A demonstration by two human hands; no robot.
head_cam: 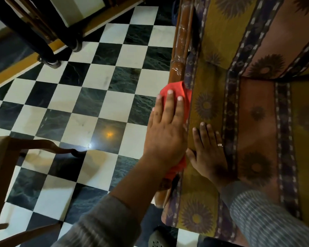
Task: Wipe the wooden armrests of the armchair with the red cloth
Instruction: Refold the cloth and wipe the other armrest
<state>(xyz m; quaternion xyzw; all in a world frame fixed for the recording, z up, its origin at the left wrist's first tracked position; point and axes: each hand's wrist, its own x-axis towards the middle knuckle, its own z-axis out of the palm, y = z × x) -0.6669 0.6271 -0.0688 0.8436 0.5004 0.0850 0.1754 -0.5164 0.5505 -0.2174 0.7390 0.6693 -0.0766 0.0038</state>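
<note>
The armchair's left wooden armrest (181,41) is glossy brown with pale smears, running from top centre down toward me. The red cloth (175,90) lies over its middle part. My left hand (165,129) presses flat on the cloth with fingers spread, covering most of it; a red corner shows below the wrist. My right hand (208,150), wearing a ring, rests flat and empty on the patterned seat cushion (253,122) beside the armrest. The other armrest is out of view.
A black-and-white checkered tile floor (89,97) lies to the left of the armchair. Another wooden chair (5,157) stands at the lower left. Dark furniture legs (48,56) stand at the top left. A sandal (157,239) shows at the bottom.
</note>
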